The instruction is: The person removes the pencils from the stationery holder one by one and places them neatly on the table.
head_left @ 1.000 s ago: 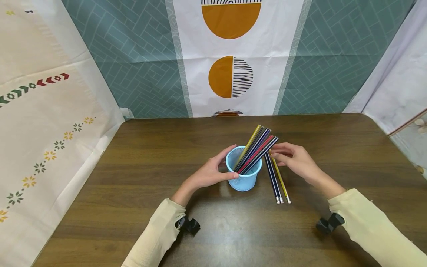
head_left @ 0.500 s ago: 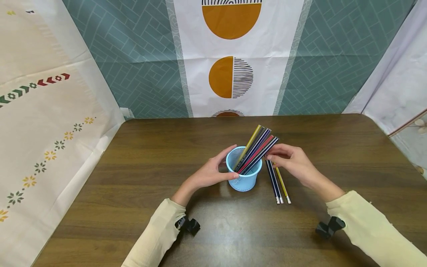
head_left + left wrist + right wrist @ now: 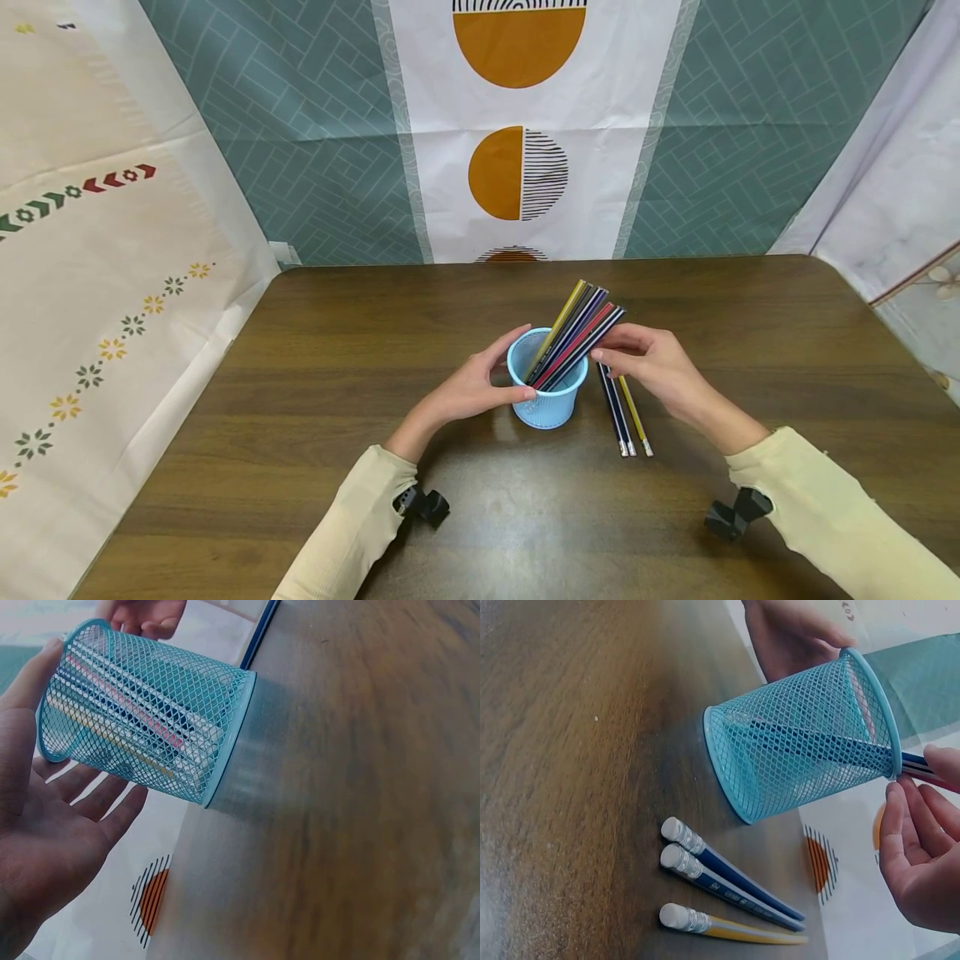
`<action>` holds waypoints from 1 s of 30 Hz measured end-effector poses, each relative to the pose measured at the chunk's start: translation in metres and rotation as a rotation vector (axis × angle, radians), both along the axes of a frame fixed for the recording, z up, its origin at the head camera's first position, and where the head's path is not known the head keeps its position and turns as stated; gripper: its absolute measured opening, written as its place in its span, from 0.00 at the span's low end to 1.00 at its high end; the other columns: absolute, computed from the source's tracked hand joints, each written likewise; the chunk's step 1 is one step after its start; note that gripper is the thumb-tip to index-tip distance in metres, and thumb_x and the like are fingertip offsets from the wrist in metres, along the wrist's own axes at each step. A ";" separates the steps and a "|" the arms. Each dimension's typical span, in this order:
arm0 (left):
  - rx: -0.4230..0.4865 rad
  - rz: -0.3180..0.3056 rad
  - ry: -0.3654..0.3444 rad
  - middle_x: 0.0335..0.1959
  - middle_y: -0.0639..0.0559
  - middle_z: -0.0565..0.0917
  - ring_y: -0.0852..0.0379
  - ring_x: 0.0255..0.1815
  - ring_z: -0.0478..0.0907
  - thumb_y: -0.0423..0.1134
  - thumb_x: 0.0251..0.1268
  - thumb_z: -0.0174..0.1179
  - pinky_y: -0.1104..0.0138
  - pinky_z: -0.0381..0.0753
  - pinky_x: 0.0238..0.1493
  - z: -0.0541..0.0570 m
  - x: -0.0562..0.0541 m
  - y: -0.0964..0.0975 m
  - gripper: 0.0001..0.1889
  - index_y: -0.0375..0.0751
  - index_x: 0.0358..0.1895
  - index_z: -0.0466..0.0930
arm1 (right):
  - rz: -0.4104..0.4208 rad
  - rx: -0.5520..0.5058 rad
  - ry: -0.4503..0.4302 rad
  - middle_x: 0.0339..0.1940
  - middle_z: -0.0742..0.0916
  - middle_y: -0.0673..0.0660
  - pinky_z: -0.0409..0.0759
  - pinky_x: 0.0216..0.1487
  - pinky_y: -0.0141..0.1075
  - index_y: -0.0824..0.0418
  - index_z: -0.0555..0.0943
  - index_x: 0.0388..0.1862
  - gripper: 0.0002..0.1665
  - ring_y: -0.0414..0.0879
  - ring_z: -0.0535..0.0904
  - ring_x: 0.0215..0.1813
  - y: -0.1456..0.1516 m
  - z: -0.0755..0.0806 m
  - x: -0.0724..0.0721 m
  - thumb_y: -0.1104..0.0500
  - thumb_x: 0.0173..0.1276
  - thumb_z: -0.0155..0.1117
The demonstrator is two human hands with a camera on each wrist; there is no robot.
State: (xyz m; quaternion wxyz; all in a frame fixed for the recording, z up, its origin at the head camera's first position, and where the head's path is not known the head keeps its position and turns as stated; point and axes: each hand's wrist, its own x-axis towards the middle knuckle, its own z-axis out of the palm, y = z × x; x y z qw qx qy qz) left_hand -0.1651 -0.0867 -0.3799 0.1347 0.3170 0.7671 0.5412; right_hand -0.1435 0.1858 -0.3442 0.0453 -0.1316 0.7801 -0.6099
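On my head feed, a light-blue mesh pencil cup point(image 3: 551, 410) stands upright on the wood-grain desk point(image 3: 247, 467). The left hand point(image 3: 480, 387) grips it from 9 o'clock, thumb at the rim near 7, fingers round the far side near 11. A bundle of pencils point(image 3: 575, 333) leans out of the cup toward 1 o'clock: yellow, red and dark ones. At 3 o'clock I see the right hand point(image 3: 651, 365), fingers bent, thumb and fingertips right beside the rim and the leaning pencils; even on the right wrist feed I cannot tell whether they pinch one. Around 4 o'clock from the cup, two dark blue pencils point(image 3: 612, 412) and a loose yellow pencil point(image 3: 634, 412) lie on the desk, white erasers pointing between 5 and 6.
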 end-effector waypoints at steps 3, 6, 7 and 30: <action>-0.002 0.000 -0.003 0.67 0.44 0.68 0.51 0.61 0.72 0.48 0.60 0.68 0.62 0.72 0.60 0.000 0.000 0.000 0.46 0.46 0.77 0.51 | -0.008 0.008 0.002 0.38 0.86 0.51 0.82 0.37 0.37 0.76 0.79 0.49 0.19 0.47 0.81 0.38 -0.002 0.001 -0.001 0.63 0.65 0.67; -0.003 0.001 -0.004 0.67 0.45 0.68 0.51 0.61 0.72 0.48 0.59 0.68 0.62 0.72 0.60 0.000 0.000 0.000 0.46 0.46 0.77 0.51 | -0.022 0.017 0.004 0.36 0.86 0.50 0.82 0.37 0.38 0.76 0.79 0.48 0.18 0.48 0.81 0.38 -0.003 0.001 -0.001 0.62 0.65 0.67; -0.006 0.002 -0.004 0.67 0.45 0.68 0.51 0.61 0.72 0.48 0.59 0.68 0.62 0.72 0.60 0.000 0.000 0.000 0.46 0.46 0.77 0.51 | -0.027 0.019 0.004 0.36 0.86 0.50 0.82 0.37 0.38 0.76 0.79 0.47 0.18 0.49 0.81 0.38 -0.004 0.001 -0.002 0.62 0.65 0.67; -0.001 0.008 -0.012 0.67 0.45 0.68 0.52 0.62 0.72 0.39 0.60 0.68 0.63 0.71 0.61 0.000 0.001 0.000 0.44 0.47 0.77 0.51 | -0.161 0.063 0.151 0.36 0.86 0.60 0.82 0.33 0.35 0.73 0.80 0.44 0.13 0.39 0.80 0.32 -0.014 -0.002 0.001 0.64 0.65 0.67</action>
